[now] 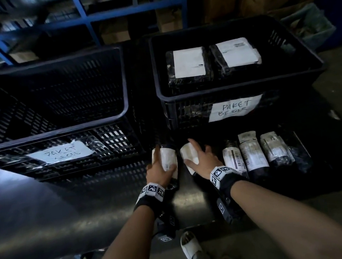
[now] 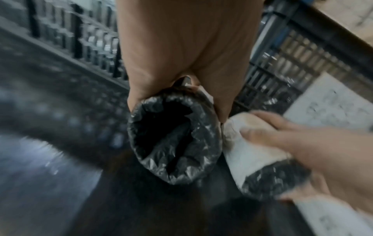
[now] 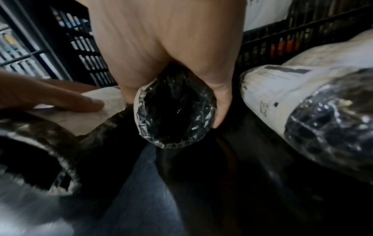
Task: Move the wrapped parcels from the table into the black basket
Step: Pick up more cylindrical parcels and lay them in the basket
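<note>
**A:** Where are the parcels?

**B:** Two rolled ones, black wrap with white labels, lie on the dark table [image 1: 196, 207] in front of the baskets. The left parcel [image 1: 166, 158] is under the left hand [image 1: 159, 170], the right parcel [image 1: 190, 155] under the right hand [image 1: 203, 160]. Three more rolled parcels [image 1: 254, 154] lie just beside them to the right, untouched.

**A:** Are the hands really holding?

**B:** Yes. In each wrist view the palm sits over a roll with fingers and thumb curled down its sides: left parcel [image 2: 173, 137], right parcel [image 3: 173, 111].

**A:** So which step?

**B:** I'd judge it the pickup: both grips set, both rolls apparently still on the table.

**A:** And next?

**B:** Lift both clear and carry them over a rim. The left basket [image 1: 63, 128] looks empty; the right basket [image 1: 239, 85] holds two flat parcels. Which one is meant I can't tell. The walls are tall, so the rolls must rise well up first.

**A:** The arms?

**B:** Both forearms reach forward, near parallel, wrists close together, palms down.
</note>
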